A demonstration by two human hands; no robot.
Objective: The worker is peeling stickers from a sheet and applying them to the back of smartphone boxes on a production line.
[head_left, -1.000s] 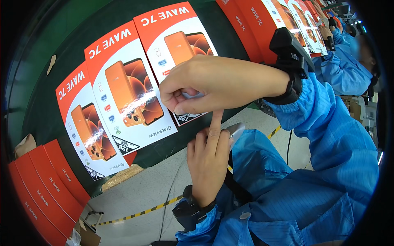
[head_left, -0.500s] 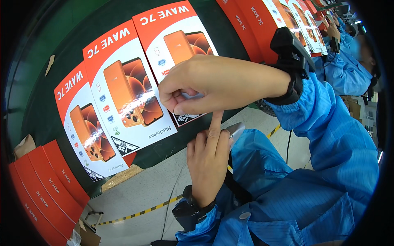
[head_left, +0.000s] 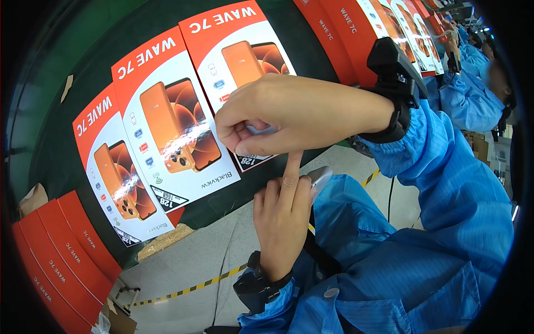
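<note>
Three flat phone boxes lie side by side on a dark green surface, white with red ends and a picture of orange phones: a left box (head_left: 125, 183), a middle box (head_left: 175, 122) and a right box (head_left: 222, 28). My right hand (head_left: 267, 117) is over the lower part of the right box, fingers curled inward and thumb bent toward them. Whatever lies between its fingertips is hidden. Below it, my left hand (head_left: 281, 222) shows its back with fingers stretched; one long finger reaches up to the right hand's underside. A pale glossy rounded thing (head_left: 320, 181) sticks out beside the left hand; I cannot tell its kind.
A row of red boxes (head_left: 67, 256) stands at the lower left. More red boxes (head_left: 345, 33) are at the upper right, near a co-worker in a blue sleeve (head_left: 473, 103). Below the table edge is a grey floor with yellow-black tape (head_left: 189, 289).
My two hands and the three boxes have stayed in place. At the far upper right, a co-worker's hands have shifted slightly.
</note>
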